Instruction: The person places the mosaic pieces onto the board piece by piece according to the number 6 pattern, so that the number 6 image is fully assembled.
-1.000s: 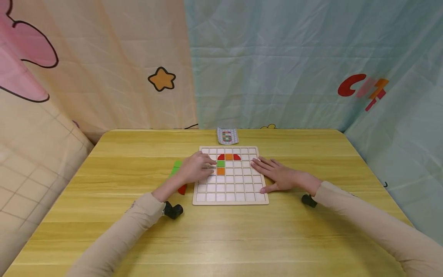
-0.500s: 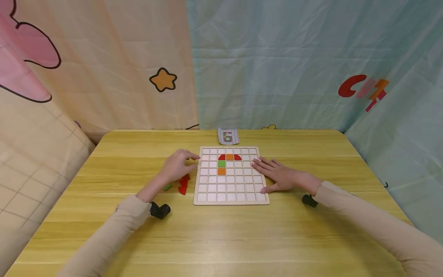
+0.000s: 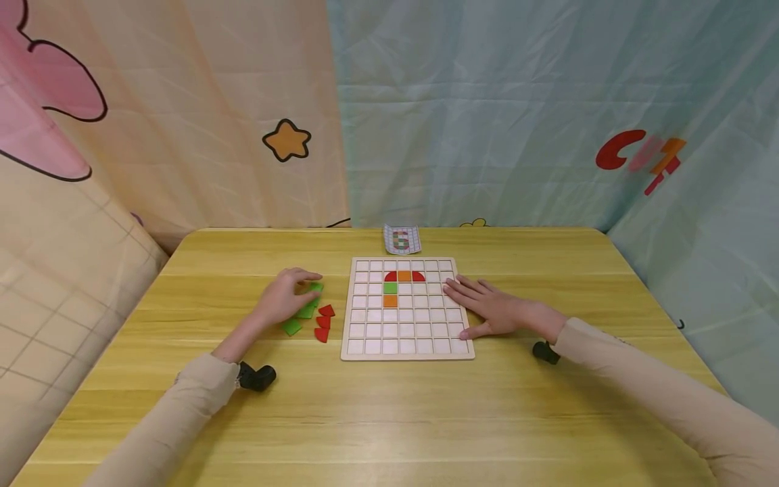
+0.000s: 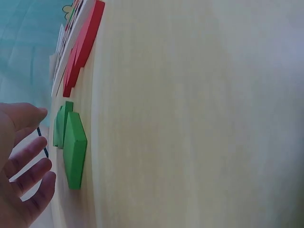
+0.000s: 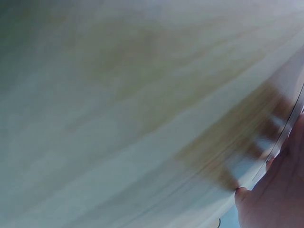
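Head view: the left hand (image 3: 282,296) holds its thumb and fingers parted and lightly bent above the green tiles (image 3: 293,327); whether a tip touches one, I cannot tell. The right hand (image 3: 489,309) lies palm down, fingers spread, tips on the board (image 3: 421,315) along its right edge. The left hand points away and rightward, the right hand leftward and slightly away. The green tiles slant from nearer than the left fingers to their far right. Right of the left thumb, the red tiles (image 3: 322,334) run away in a column. Between both hands' fingertips, the board lies flat, its placed tiles (image 3: 404,276) forming a hook.
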Available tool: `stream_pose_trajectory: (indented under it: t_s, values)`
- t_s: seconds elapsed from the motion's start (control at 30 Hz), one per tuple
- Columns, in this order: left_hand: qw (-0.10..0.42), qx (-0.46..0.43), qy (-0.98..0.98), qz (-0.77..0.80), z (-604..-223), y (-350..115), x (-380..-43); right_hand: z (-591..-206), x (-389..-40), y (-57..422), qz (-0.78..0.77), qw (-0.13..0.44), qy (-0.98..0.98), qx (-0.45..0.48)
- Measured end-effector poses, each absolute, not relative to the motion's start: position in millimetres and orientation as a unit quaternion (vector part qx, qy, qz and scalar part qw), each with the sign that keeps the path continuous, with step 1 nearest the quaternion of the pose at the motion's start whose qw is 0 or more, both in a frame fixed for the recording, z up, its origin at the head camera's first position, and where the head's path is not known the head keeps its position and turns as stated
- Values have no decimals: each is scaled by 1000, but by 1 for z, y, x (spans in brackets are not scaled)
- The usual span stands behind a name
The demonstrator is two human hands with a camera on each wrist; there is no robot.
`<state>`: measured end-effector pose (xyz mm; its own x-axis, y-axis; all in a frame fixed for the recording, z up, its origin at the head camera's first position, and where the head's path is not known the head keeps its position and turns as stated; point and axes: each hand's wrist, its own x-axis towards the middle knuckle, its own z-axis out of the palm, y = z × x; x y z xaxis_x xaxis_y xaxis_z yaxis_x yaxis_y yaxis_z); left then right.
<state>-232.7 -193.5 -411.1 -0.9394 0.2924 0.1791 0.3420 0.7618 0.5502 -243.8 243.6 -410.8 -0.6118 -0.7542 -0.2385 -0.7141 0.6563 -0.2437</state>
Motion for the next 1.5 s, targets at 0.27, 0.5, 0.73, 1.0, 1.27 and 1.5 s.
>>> stream_pose_trajectory:
  t_s: [0.27,0.5,0.73,1.0,1.27,1.5]
  values:
    - [33,-165,-936,-309,-413,-199,-239,-411,-245,244,-53,167,896,-407]
    - [33,-170,-938,-300,-413,-199,-243,-410,-243,244,-51,165,896,-409]
    - [43,-165,-947,-273,-415,-202,-244,-410,-243,244,-57,158,894,-415]
    - [40,-173,-950,-256,-413,-208,-244,-409,-244,244,-51,170,895,-409]
    - [7,-160,-952,-260,-408,-205,-248,-408,-243,245,-51,169,897,-404]
    - [-22,-137,-957,-254,-404,-200,-253,-408,-244,244,-56,169,894,-410]
